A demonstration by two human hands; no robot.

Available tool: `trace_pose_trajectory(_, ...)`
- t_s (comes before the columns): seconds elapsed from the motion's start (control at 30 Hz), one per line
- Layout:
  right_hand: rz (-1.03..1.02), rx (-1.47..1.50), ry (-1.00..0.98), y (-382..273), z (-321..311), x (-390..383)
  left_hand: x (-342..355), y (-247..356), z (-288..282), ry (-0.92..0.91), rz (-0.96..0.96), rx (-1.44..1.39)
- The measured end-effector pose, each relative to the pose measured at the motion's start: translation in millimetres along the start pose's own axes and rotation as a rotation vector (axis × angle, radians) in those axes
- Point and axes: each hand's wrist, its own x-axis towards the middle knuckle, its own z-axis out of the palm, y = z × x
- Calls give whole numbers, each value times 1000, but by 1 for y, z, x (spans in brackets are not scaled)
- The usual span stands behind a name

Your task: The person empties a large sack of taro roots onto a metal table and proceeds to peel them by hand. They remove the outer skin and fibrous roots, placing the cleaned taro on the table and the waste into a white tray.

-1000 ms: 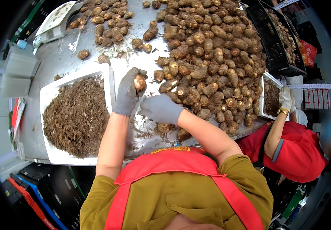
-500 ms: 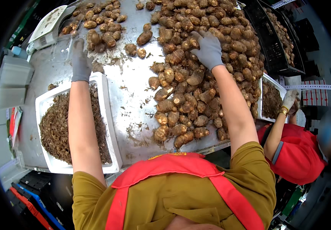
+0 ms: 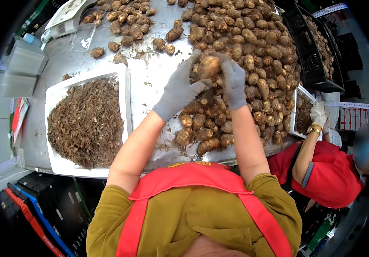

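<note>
Over the near part of a large heap of brown taro corms, my two grey-gloved hands meet. My right hand grips a taro from the right; motion blurs the taro. From the left, my left hand closes around the same taro, thumb below it and fingers along its upper left side. Loose dark fibres show under the hands. To the left sits a white foam box full of brown husk scraps.
At the far left a smaller group of taros lies near a white scale and a clear plastic tray. A black crate of taros stands at right. A co-worker in red works beside another foam box.
My left hand has come from beside the far-left taros to the middle. My right hand has drawn back from the heap, and a taro is now between both hands.
</note>
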Motion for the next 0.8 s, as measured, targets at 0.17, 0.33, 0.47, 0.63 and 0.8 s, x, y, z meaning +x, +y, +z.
trace_pose_trajectory(0.17, -18, -303, 157, -17, 17, -17, -22, 26, -9, -152, 52, 53)
trace_pose_trajectory(0.33, -17, -472, -87, -19, 15, -18, -41, 26, -16, -190, -151, -655)
trace_pose_trajectory(0.47, 78, -853, -284, -9, 3, -24, -54, 9, -17, -262, -263, -1112)
trace_pose_trajectory(0.63, 136, -469, -135, -43, 4, -36, -52, -6, -20, -290, -342, -1282)
trace_pose_trajectory(0.8, -243, -149, -64, -23, 42, -51, -45, -14, -7, -245, -305, -1464)
